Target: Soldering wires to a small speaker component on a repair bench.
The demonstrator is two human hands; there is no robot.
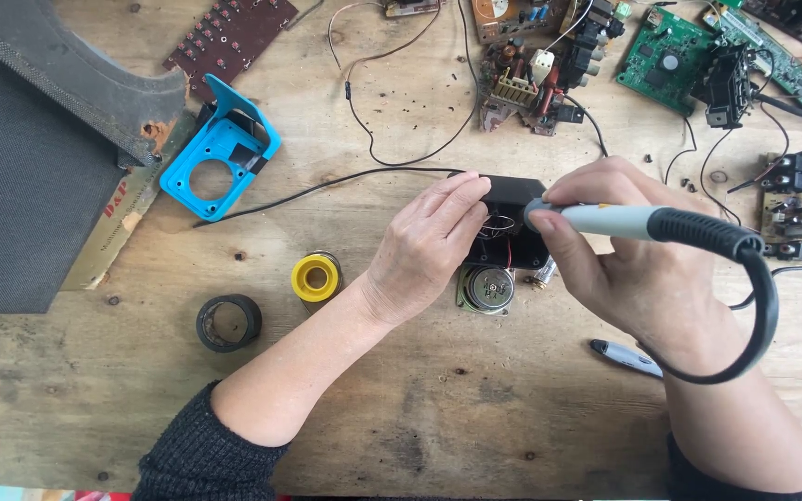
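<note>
Centre of the bench: a small black case (512, 209) lies open side up, thin red and pale wires showing inside it. The right hand (624, 250) is clenched around a soldering iron (642, 223), grey body with a black rubber grip. Its long axis runs nearly level, left to right, tip pointing left into the case; the tip itself is hidden behind the fingers. A black cord (763, 306) loops from the iron's rear down round the wrist.

The left hand (429, 246) rests fingers-down on the case's left edge, pressing it to the table; I cannot tell whether it pinches anything. Just below the case, touching it, sits a round speaker (486, 288), metal back up. A thin black lead (327, 186) runs left from the case.

Further out: a yellow solder spool (316, 276) and a black tape roll (228, 322) lie left of the forearm. A blue plastic frame (220, 153) sits upper left, and beside it a long tan cardboard strip (118, 232) with dark red lettering, tucked partly under grey fabric (30, 158). Circuit boards (531, 65) crowd the far edge, green ones (666, 56) to the right. A grey pen (626, 356) lies near the right wrist on the wooden table (475, 417).
</note>
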